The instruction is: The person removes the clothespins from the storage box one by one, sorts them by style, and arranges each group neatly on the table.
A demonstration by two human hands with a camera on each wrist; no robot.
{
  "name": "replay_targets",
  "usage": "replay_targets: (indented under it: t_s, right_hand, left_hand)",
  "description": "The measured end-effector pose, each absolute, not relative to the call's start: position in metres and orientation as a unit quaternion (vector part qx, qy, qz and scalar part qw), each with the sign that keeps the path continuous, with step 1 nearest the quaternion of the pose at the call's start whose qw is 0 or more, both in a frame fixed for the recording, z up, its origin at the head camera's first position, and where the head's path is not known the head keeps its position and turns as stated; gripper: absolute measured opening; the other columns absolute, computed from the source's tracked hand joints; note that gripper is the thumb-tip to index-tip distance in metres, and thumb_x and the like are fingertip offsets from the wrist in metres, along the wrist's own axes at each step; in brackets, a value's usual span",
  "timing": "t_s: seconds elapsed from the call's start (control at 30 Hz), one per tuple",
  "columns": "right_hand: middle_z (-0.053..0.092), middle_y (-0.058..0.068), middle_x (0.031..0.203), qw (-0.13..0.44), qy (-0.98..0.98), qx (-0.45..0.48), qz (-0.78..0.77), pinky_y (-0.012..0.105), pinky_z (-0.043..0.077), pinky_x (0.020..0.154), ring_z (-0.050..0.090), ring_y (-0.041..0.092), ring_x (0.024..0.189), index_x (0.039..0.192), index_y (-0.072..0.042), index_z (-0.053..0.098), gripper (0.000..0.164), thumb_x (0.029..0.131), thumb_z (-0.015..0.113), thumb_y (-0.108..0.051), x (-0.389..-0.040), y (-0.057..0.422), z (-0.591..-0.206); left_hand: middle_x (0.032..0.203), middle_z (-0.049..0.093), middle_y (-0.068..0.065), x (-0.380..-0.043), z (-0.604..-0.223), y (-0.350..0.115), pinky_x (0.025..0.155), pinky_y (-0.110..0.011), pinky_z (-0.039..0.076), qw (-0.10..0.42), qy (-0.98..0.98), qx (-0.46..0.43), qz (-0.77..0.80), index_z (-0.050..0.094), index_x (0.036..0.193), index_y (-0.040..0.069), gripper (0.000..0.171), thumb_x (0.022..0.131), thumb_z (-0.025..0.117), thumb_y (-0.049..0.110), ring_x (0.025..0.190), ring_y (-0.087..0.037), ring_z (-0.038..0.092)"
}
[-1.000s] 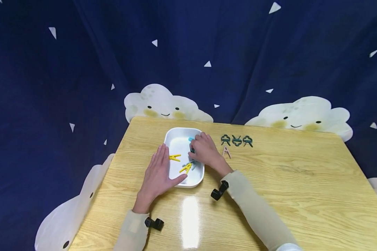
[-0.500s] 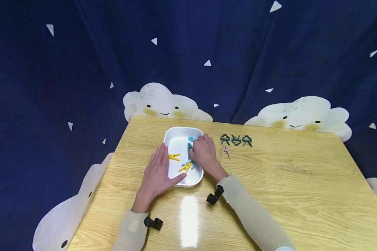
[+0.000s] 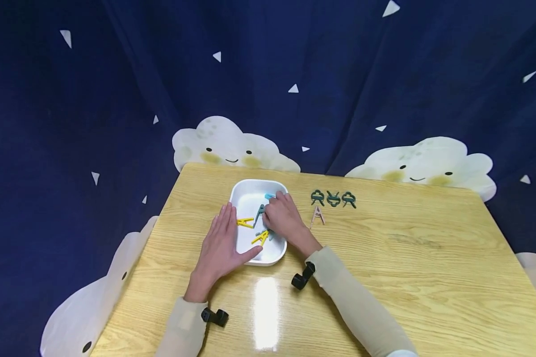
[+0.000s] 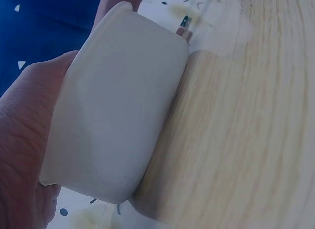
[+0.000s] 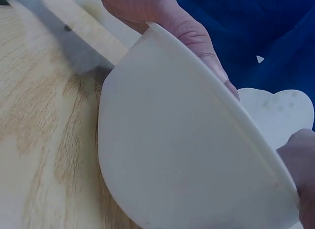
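Note:
In the head view, a white plastic bin (image 3: 250,260) holds several clothespins. My left hand (image 3: 217,243) lies along its left side, fingers straight and thumb spread over the near corner. My right hand (image 3: 283,218) reaches over the right rim with curled fingers, pinching a teal clothespin (image 3: 258,215) that slants out at its left; the fingertips are hidden. One yellow clothespin (image 3: 245,222) is by my left fingers, another yellow clothespin (image 3: 261,238) lower down. A light blue clip (image 3: 269,196) shows beyond my right knuckles. Both wrist views mostly show the bin's outer wall (image 4: 118,101).
Right of the bin, three dark green clips (image 3: 333,199) stand in a row on the wooden table (image 3: 384,277). A pink clothespin (image 3: 317,215) lies below the leftmost. A dark blue curtain (image 3: 268,74) with cloud shapes hangs behind the table.
The teal clothespin has shifted left and tilted beside my right fingers. My right hand has moved slightly left and down within the bin. My left hand keeps its place on the bin.

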State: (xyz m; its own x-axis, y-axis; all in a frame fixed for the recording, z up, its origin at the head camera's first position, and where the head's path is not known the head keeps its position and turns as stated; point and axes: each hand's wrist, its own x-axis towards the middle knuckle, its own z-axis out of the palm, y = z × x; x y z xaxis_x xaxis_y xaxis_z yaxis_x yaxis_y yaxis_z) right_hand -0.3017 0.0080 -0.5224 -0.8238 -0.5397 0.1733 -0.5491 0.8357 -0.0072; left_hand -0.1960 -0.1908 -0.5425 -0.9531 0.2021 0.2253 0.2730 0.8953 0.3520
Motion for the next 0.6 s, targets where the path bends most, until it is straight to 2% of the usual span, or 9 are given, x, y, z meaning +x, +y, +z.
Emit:
replay_targets:
  t_s: [0.1, 0.17, 0.33, 0.47, 0.6]
  right_hand:
    - [0.067, 0.003, 0.086, 0.074, -0.950, 0.301, 0.041, 0.038, 0.040, 0.082, 0.047, 0.025, 0.089, 0.085, -0.012, 0.072, 0.031, 0.104, 0.062, -0.034, -0.3025, 0.0094, -0.5233]
    - [0.066, 0.004, 0.091, 0.060, -0.946, 0.314, 0.047, 0.039, 0.041, 0.085, 0.047, 0.025, 0.091, 0.094, -0.010, 0.073, 0.039, 0.105, 0.059, -0.045, -0.3025, 0.0101, -0.5232]
    - [0.063, 0.008, 0.101, 0.020, -0.940, 0.336, 0.050, 0.042, 0.042, 0.093, 0.047, 0.026, 0.096, 0.107, -0.005, 0.070, 0.069, 0.094, 0.060, -0.072, -0.3032, 0.0100, -0.5227]
    - [0.061, 0.009, 0.105, 0.020, -0.943, 0.330, 0.042, 0.042, 0.041, 0.095, 0.045, 0.026, 0.098, 0.121, -0.002, 0.067, 0.079, 0.090, 0.064, -0.074, -0.3044, 0.0093, -0.5226]
    - [0.059, 0.008, 0.105, 0.018, -0.947, 0.320, 0.026, 0.041, 0.039, 0.095, 0.043, 0.026, 0.099, 0.125, -0.002, 0.065, 0.079, 0.088, 0.068, -0.071, -0.3051, 0.0084, -0.5234]
  left_hand:
    - [0.175, 0.006, -0.017, -0.1958, -0.5425, -0.1905, 0.131, -0.045, 0.012, 0.093, -0.969, -0.123, -0.193, 0.012, 0.165, -0.003, 0.128, 0.084, 0.056, 0.086, 0.162, -0.027, 0.003]
    - [0.175, 0.007, -0.017, -0.1957, -0.5425, -0.1905, 0.131, -0.046, 0.013, 0.095, -0.968, -0.125, -0.193, 0.013, 0.165, -0.003, 0.128, 0.084, 0.056, 0.086, 0.162, -0.028, 0.004]
    - [0.174, 0.008, -0.019, -0.1961, -0.5426, -0.1907, 0.131, -0.048, 0.014, 0.100, -0.968, -0.127, -0.193, 0.014, 0.165, -0.004, 0.128, 0.084, 0.054, 0.087, 0.162, -0.031, 0.006]
    - [0.174, 0.011, -0.021, -0.1964, -0.5418, -0.1906, 0.130, -0.048, 0.015, 0.106, -0.967, -0.130, -0.193, 0.015, 0.164, -0.005, 0.127, 0.085, 0.055, 0.086, 0.162, -0.033, 0.009]
    - [0.174, 0.010, -0.020, -0.1954, -0.5419, -0.1902, 0.131, -0.047, 0.013, 0.102, -0.967, -0.131, -0.196, 0.015, 0.164, -0.005, 0.127, 0.085, 0.055, 0.085, 0.162, -0.032, 0.008]
